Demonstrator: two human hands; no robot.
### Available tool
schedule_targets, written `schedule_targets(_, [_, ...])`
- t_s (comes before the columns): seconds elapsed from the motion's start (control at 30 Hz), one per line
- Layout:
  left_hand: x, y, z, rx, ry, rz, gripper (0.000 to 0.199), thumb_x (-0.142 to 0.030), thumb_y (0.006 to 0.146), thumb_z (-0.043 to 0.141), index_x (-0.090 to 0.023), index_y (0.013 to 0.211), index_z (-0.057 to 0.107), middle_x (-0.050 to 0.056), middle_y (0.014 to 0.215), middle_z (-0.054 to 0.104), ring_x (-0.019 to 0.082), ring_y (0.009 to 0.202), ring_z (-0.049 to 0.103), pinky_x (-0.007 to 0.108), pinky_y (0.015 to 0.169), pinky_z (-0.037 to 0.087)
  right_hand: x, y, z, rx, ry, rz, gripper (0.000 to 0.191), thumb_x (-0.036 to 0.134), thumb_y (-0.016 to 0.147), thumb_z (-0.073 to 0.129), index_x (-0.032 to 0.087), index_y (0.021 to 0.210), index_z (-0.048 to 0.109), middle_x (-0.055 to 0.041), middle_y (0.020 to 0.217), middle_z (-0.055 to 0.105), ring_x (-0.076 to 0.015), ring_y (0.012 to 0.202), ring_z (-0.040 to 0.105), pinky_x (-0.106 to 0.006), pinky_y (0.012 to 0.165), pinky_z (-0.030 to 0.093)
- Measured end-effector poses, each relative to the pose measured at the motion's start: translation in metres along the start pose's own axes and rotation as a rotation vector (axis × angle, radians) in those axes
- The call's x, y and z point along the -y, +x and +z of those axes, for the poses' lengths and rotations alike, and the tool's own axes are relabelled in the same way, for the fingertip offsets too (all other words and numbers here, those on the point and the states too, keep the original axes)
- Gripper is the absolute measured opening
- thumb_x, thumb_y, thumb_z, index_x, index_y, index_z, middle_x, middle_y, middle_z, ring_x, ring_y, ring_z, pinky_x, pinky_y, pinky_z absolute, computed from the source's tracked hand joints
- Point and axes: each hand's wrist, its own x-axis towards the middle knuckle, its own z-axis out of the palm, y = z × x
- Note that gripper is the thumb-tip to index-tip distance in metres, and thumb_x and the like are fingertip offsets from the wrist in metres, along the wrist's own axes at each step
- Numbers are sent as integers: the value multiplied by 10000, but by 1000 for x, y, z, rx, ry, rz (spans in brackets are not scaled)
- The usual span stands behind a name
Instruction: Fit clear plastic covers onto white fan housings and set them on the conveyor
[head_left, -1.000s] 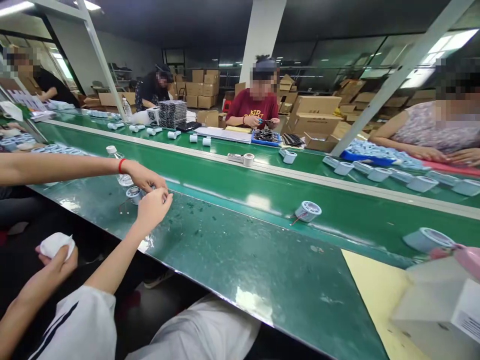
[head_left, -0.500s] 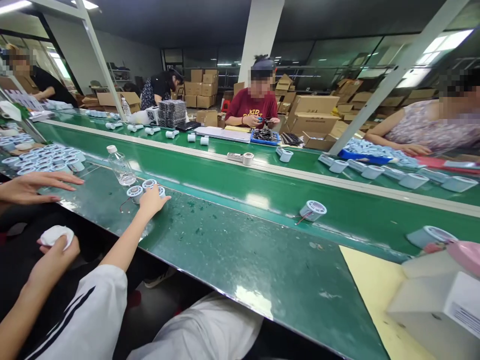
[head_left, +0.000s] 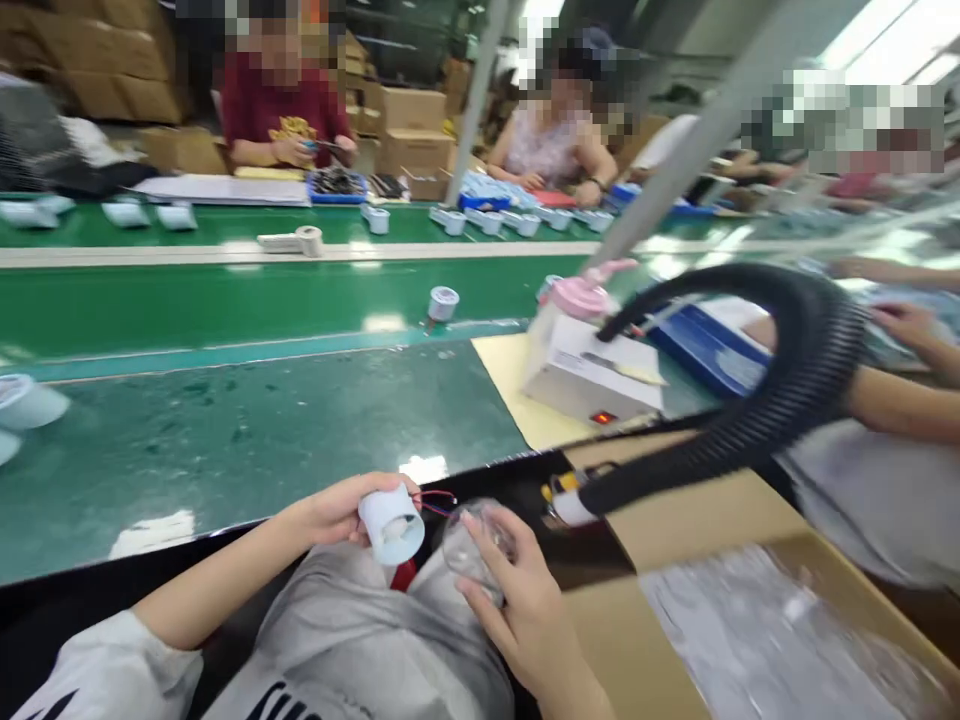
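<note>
My left hand (head_left: pixel 337 512) is closed around a light blue cylindrical plastic housing (head_left: pixel 391 525), tilted so that its open end faces me. Thin red and dark wires (head_left: pixel 435 496) stick out from the housing's far side. Just to the right, my right hand (head_left: pixel 529 595) grips a clear round plastic cover (head_left: pixel 454 545) between thumb and fingers. The cover and the housing are close together but apart, both above my lap. Another housing of the same kind, a light blue one (head_left: pixel 443 303), stands upright on the green conveyor belt (head_left: pixel 300 300).
A white box (head_left: pixel 592 370) with a lit red switch and a pink-topped bottle (head_left: pixel 581 295) stand at right. A black corrugated hose (head_left: pixel 817 330) arches over a carton (head_left: pixel 622 600) holding clear plastic pieces. Co-workers sit opposite and at right. More housings (head_left: pixel 30 400) lie at left.
The view has swung right. My left hand has come back from the cluster of housings on the table with one in it. My right hand, unseen before, now shows with a clear cover.
</note>
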Motion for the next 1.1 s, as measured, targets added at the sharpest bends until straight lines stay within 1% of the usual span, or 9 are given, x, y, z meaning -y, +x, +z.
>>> schedule_targets(0.1, [-2, 11, 26, 129, 255, -68, 293, -383, 733, 616, -188, 951, 621, 3, 767, 579, 123, 587, 472, 201, 449, 343, 8, 15, 4, 7, -134, 79, 486, 264, 957, 594, 287, 1440, 544, -180, 1427, 487, -387, 1239, 565, -564, 937, 571])
schedule_targets(0.2, [-5, 12, 38, 69, 687, 189, 187, -266, 760, 651, -200, 935, 668, 22, 920, 614, 176, 808, 562, 257, 676, 462, 9, 15, 4, 61, -103, 154, 286, 145, 877, 655, 246, 1138, 710, -165, 1361, 554, -369, 1188, 589, -549, 909, 575])
schedule_targets(0.27, [-3, 12, 40, 30, 801, 316, 216, -294, 780, 724, -203, 973, 691, 44, 1007, 623, 199, 887, 579, 295, 770, 470, 9, 9, 4, 80, 22, 212, 151, 142, 832, 712, 234, 953, 714, -140, 1313, 581, -345, 1177, 602, -504, 906, 579])
schedule_targets(0.33, [2, 13, 38, 12, 767, 358, 370, -381, 745, 817, -217, 1056, 703, 57, 1054, 625, 214, 918, 591, 311, 789, 481, 10, 2, 2, 54, 186, 273, 58, 221, 834, 744, 223, 853, 689, -127, 1261, 593, -321, 1149, 624, -458, 896, 579])
schedule_targets(0.47, [17, 19, 32, -14, 709, 465, 619, -480, 606, 917, -267, 1157, 732, 62, 1081, 600, 240, 997, 599, 394, 930, 503, 15, 1, -3, -88, 402, 354, 214, 322, 932, 629, 214, 755, 677, -107, 1113, 629, -270, 1039, 656, -428, 901, 549])
schedule_targets(0.63, [26, 23, 28, 70, 755, 516, 635, -451, 626, 914, -265, 1205, 731, 132, 1342, 561, 323, 1246, 562, 481, 1095, 442, 15, 7, -7, -153, 666, 509, 331, 450, 886, 689, 210, 659, 670, -109, 1027, 675, -263, 964, 680, -337, 703, 574])
schedule_targets(0.7, [24, 21, 28, 128, 749, 497, 664, -435, 686, 882, -259, 1292, 675, 143, 1419, 557, 324, 1286, 561, 469, 1111, 435, 13, 8, -7, -175, 745, 551, 373, 519, 840, 737, 213, 633, 681, -109, 997, 703, -278, 986, 685, -354, 739, 578])
schedule_targets(0.87, [15, 16, 34, 175, 702, 479, 648, -426, 772, 817, -242, 1357, 611, 118, 1305, 669, 280, 1178, 636, 410, 1040, 492, 7, 6, -7, -218, 888, 632, 445, 604, 756, 795, 210, 578, 692, -110, 994, 754, -299, 1005, 692, -447, 906, 550])
schedule_targets(1.1, [14, 19, 38, 278, 671, 513, 626, -367, 765, 832, -236, 1342, 626, 129, 1337, 654, 290, 1232, 610, 422, 1060, 473, 4, 5, -5, -232, 992, 684, 465, 523, 708, 856, 198, 497, 598, -100, 849, 768, -313, 957, 735, -450, 878, 584])
